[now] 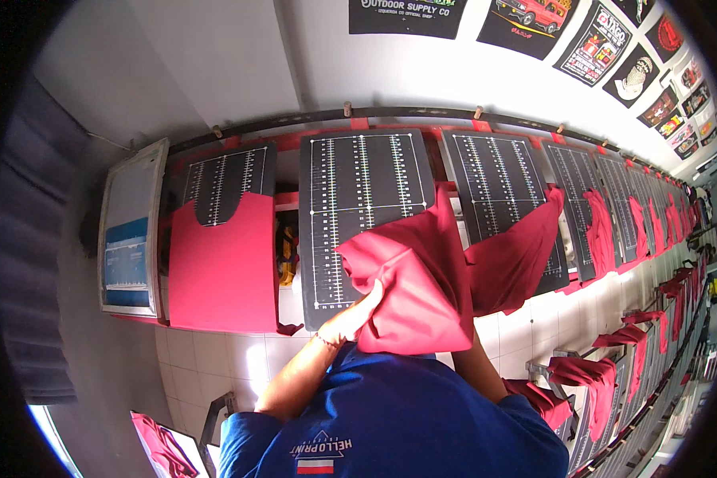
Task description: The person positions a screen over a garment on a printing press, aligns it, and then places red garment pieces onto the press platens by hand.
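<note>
a blue short-sleeved shirt [406, 414] with a small printed logo, thin band [324, 340] on the left wrist

I am gripping a plain red shirt [410, 283] in my left hand [354, 315]; no print is showing on it. The board [358, 191] under it is black, carrying white ruled grid lines. More black, white-lined boards [498, 179] are running off to the right, each draped in red cloth [514, 255]. A flat red shirt [223, 267] is covering the board on the left. My own shirt [398, 422] is blue. The wall [239, 56] is showing white, and the posters [406, 14] on it black.
</note>
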A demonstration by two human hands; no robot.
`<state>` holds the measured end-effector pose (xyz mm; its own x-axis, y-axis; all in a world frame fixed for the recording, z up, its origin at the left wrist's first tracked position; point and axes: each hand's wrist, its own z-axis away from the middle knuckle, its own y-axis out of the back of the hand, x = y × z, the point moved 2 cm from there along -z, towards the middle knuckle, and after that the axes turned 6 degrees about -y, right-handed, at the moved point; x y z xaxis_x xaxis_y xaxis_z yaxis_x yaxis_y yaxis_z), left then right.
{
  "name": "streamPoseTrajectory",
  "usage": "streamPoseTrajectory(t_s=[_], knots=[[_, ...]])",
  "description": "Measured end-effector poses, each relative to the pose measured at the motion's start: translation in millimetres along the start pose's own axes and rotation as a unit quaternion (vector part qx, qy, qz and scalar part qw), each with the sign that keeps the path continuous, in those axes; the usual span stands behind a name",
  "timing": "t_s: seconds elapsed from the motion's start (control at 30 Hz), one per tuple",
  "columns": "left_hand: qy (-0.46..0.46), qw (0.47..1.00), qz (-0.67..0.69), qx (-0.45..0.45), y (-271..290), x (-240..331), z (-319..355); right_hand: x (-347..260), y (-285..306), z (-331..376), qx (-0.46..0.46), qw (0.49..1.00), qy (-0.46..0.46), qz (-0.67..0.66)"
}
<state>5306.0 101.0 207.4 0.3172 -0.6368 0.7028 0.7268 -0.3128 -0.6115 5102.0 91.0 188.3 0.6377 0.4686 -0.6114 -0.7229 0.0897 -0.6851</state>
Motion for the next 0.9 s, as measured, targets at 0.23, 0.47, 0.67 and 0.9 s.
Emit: streamPoseTrajectory(t_s=[0.23, 0.47, 0.67, 0.9], knots=[[0.029, 0.993, 0.114, -0.031, -21.4, -29.6, -11.6, -9.9, -13.7, 35.4, -0.041, 0.995, 0.005, 0.096], [-0.223, 0.962, 0.15, 0.056, 5.9, 31.7, 53.3, -50.1, -13.9, 86.9, -0.032, 0.988, 0.091, 0.118], [-0.457, 0.881, -0.008, 0.121, 11.9, 195.5, 100.4, -173.1, -5.8, 84.4, 0.024, 0.97, 0.239, -0.045], [-0.495, 0.802, -0.092, 0.321, 84.9, 338.3, 8.7, -305.6, -31.2, -84.3, -0.062, 0.952, 0.285, 0.09]])
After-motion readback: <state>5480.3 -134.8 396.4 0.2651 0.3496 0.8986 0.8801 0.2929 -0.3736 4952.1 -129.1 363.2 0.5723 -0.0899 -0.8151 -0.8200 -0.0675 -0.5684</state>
